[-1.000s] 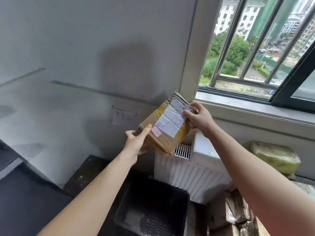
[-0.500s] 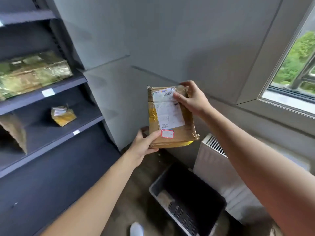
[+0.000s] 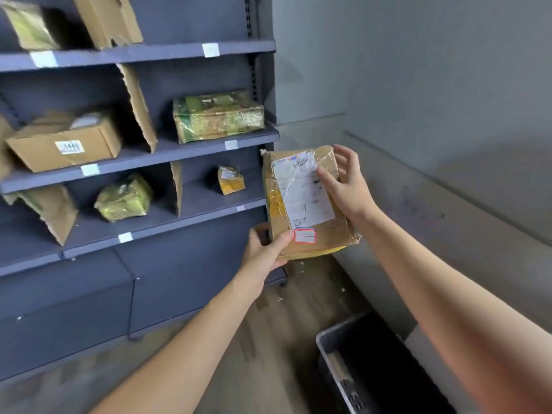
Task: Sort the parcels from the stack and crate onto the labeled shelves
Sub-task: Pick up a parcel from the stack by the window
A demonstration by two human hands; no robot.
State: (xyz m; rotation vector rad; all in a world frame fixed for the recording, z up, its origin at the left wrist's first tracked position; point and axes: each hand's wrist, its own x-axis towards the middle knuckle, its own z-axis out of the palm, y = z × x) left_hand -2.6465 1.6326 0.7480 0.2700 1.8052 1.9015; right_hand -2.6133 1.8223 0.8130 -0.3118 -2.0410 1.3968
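Note:
I hold a flat brown cardboard parcel [image 3: 307, 243] upright in front of me, with a white shipping label and a small red-edged sticker on its face. My left hand [image 3: 264, 252] grips its lower left corner, thumb on the front. My right hand [image 3: 346, 183] holds the upper right edge, thumb on the label, fingers curled behind. The parcel hangs just right of the dark blue shelf unit [image 3: 185, 150], level with its lower shelves. The grey crate [image 3: 325, 342] stands on the floor at the lower right.
The shelves carry white label tags [image 3: 231, 144], cardboard dividers [image 3: 139, 106] and several parcels: a green-wrapped box [image 3: 218, 116], a brown carton [image 3: 64, 146], a small yellow packet [image 3: 231, 180]. A grey wall with a ledge runs along the right.
My view has swung left from the window and radiator to the shelf unit. The parcel has turned upright and come beside the shelves, both hands still on it.

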